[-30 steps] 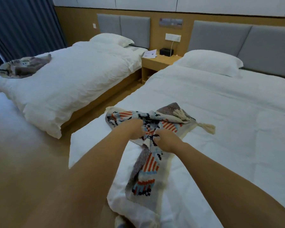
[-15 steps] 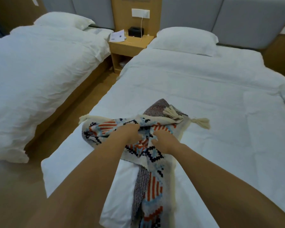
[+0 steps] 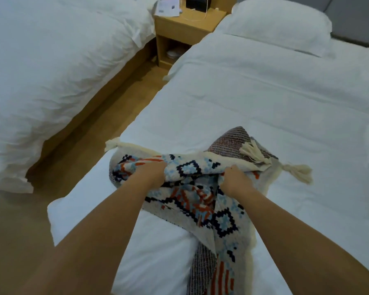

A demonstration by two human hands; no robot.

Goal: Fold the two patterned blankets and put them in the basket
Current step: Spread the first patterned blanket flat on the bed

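A patterned blanket (image 3: pixel 202 201) in cream, blue, navy and orange, with tassels at its corners, lies bunched at the foot corner of the near white bed (image 3: pixel 275 107). One end trails over the bed's front edge. My left hand (image 3: pixel 152 174) grips the blanket's top edge on the left. My right hand (image 3: pixel 235 180) grips the same edge about a hand's width to the right. Neither the second blanket nor the basket is in view.
A second white bed (image 3: pixel 51 67) stands to the left across a strip of tan floor (image 3: pixel 98 128). A wooden nightstand (image 3: pixel 185 28) with papers and a black box sits between the beds. A white pillow (image 3: pixel 281 22) lies at the near bed's head.
The view has tilted down and moved closer; the far blanket on the left bed has left the frame. My hands have spread apart along the blanket's edge, opening the fabric between them.
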